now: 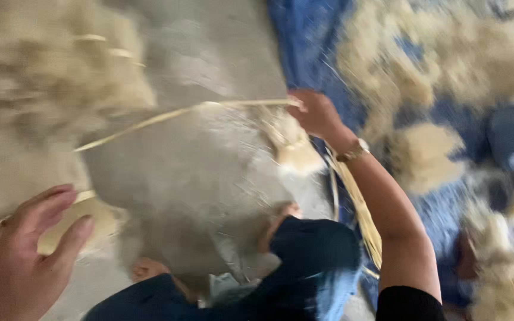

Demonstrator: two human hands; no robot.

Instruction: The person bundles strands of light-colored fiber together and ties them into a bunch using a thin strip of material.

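Overhead, the right hand [316, 114] pinches one end of a long pale straw strip [179, 114] stretched across the grey floor [209, 53], while the left hand [28, 255] hovers with its grip spread beside loose straw heaps [43, 77].

1. You sat on the ground in what looked like a rough craft or fibre-working yard, not a furnished room.
2. A bare grey concrete floor [209, 53] lay under you.
3. A blue tarp [310, 41] covered its right side.
4. Pale straw heaps [435, 53] were spread over both.
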